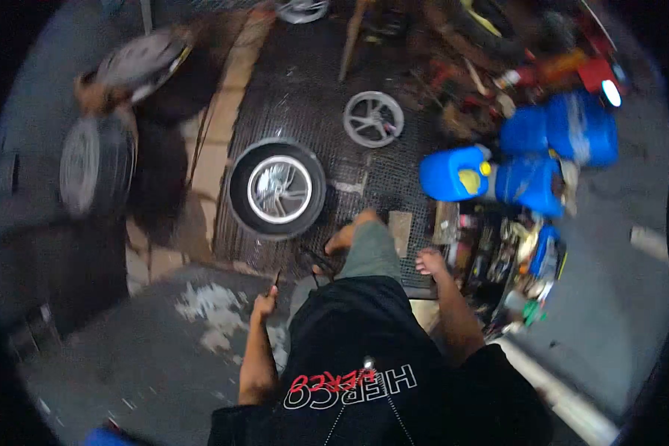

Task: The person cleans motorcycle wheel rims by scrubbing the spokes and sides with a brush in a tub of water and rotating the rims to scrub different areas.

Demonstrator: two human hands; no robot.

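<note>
My left hand [264,303] is closed round a thin dark tool [277,279] that points up, beside my left leg. Out to the right of my shorts, my right hand [430,262] hangs with its fingers curled; whether anything is in them is too small to tell. Ahead of my feet a black basin [240,212] stands on the dark ribbed mat [267,104], with a spoked wheel rim [280,190] inside it. Another grey spoked wheel [373,119] lies flat on the mat, farther ahead to the right.
Blue jugs [453,173] and larger blue containers [582,130] stand at the right, above a cluttered heap of bottles and parts [498,253]. A tyre [97,163] and a wheel [143,63] are at the left. A pole [351,41] reaches down onto the mat.
</note>
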